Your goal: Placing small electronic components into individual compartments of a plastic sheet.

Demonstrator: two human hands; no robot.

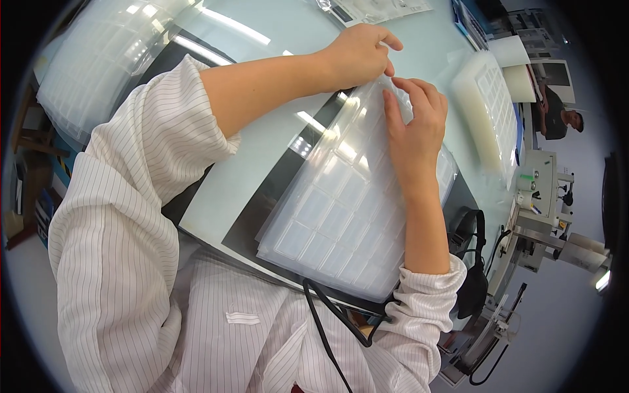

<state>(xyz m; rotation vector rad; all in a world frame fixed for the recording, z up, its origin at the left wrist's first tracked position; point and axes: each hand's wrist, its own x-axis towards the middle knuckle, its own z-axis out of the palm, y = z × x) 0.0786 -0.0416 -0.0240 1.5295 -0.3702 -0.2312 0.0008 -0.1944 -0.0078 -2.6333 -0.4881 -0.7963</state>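
A stack of clear plastic blister trays (334,216) with rows of rectangular pockets lies slanted in front of me. My left hand (357,57) reaches across to its far corner, fingers curled in at the edge and partly hidden. Just to the right, my right hand (419,128) is bent over the same far end, thumb and fingertips closed at the tray's edge. Glare off the plastic obscures how many layers the fingertips hold. Beneath the stack, a black mat (252,223) shows along its left side.
More clear trays (98,72) are piled at the far left. Another tray stack (485,108) stands at the right, near white rolls (508,51). A clear bag (377,8) lies at the back. A black headset (470,262) and cable (321,327) are close by. Another person (557,114) is in the background.
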